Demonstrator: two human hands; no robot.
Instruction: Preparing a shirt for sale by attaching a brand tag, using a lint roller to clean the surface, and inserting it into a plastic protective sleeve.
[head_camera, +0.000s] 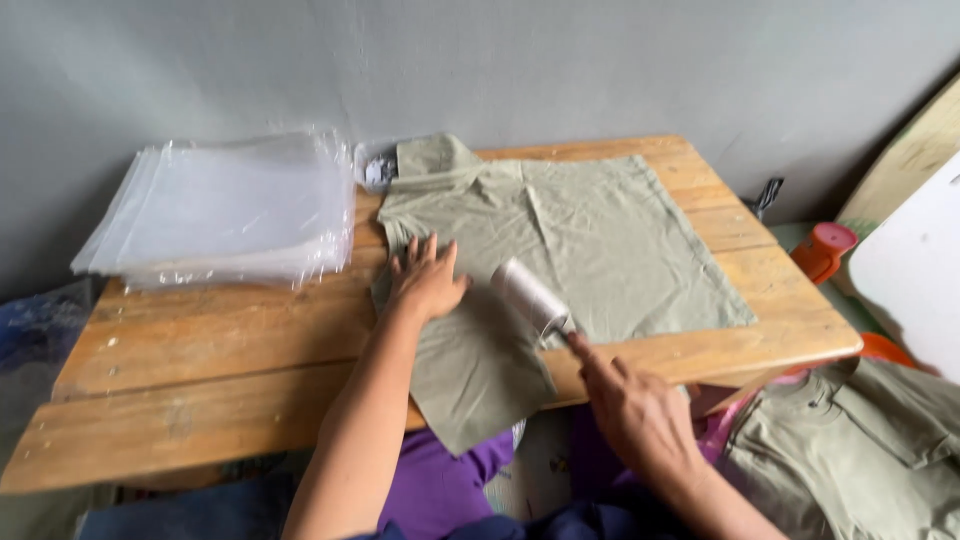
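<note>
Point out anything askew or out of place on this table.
The olive shirt lies crooked, and one part droops off the table's front edge. The stack of clear plastic bags overhangs the back left corner. Nothing looks spilled or damaged.

An olive shirt (590, 240) lies spread on the wooden table (200, 370), one part hanging over the near edge. The left hand (425, 280) presses flat on it; the right hand (635, 405) holds a lint roller (530, 297) on the cloth. Clear bags (225, 205) sit stacked at the far left corner.
</note>
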